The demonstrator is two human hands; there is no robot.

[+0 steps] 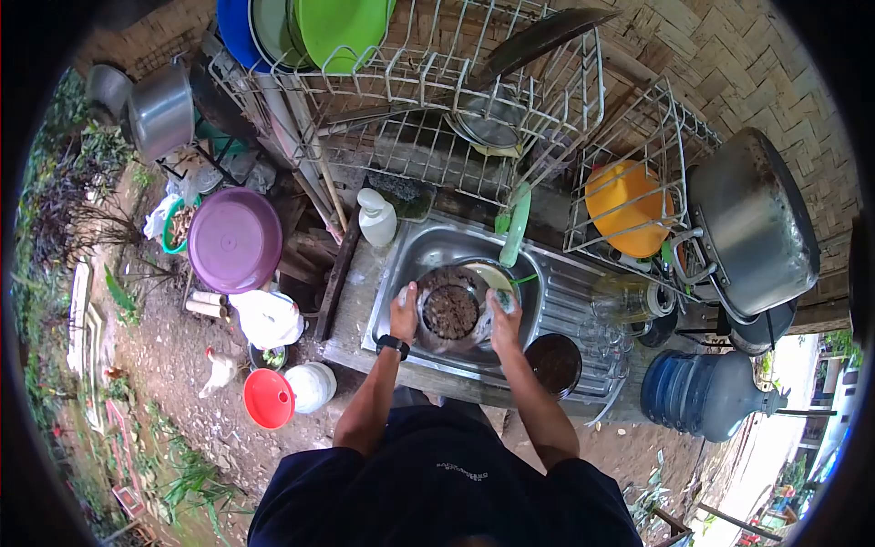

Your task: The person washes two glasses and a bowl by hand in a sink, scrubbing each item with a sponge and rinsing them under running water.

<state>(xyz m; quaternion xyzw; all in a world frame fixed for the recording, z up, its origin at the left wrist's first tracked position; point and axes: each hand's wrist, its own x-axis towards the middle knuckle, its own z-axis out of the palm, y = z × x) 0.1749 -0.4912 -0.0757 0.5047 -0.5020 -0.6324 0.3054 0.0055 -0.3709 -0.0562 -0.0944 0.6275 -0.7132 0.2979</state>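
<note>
Over the metal sink [428, 239], a round glass-like bowl or lid [450, 312] with a dark, speckled middle is held between both hands. My left hand [404, 314], with a black watch on the wrist, grips its left rim. On the opposite rim, my right hand [503, 319] is closed, with some whitish foam or sponge at the fingers. Behind the held piece, a pale yellowish dish [492, 275] lies partly hidden in the basin. A light green handle [516, 226] leans at the sink's back edge.
A white soap bottle [376, 219] stands left of the sink. Right of the basin are a dark round lid [554, 365], glasses [609, 342] and a jar [629, 299]. Wire racks [410, 91] hang behind. A large pot [752, 223] and a blue water jug [702, 396] are at the right.
</note>
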